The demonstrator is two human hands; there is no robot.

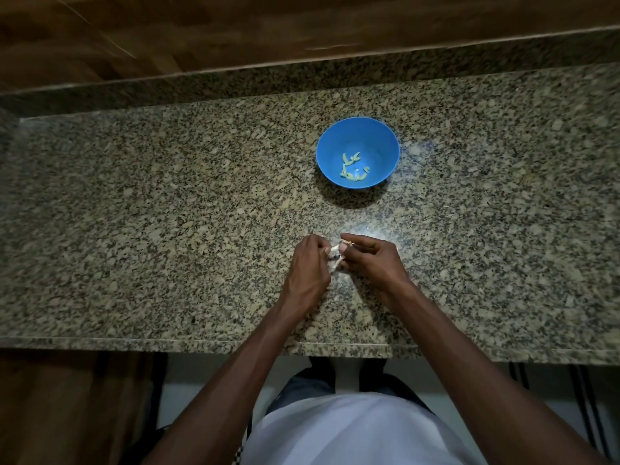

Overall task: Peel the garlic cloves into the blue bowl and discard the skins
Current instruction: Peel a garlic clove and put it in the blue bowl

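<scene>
White papery garlic is pinched between the left hand and right hand over the granite counter, mid-peel; next, probably, the freed clove joins the peeled cloves in the blue bowl.

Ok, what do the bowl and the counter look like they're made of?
Blue bowl: probably plastic, going by its uniform colour, thin rim and soft sheen. Counter: looks like polished granite, speckled tan and black, with a glossy glare beside the hands.

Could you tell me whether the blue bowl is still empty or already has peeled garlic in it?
Not empty: the blue bowl stands upright with several pale peeled cloves on its bottom.
</scene>
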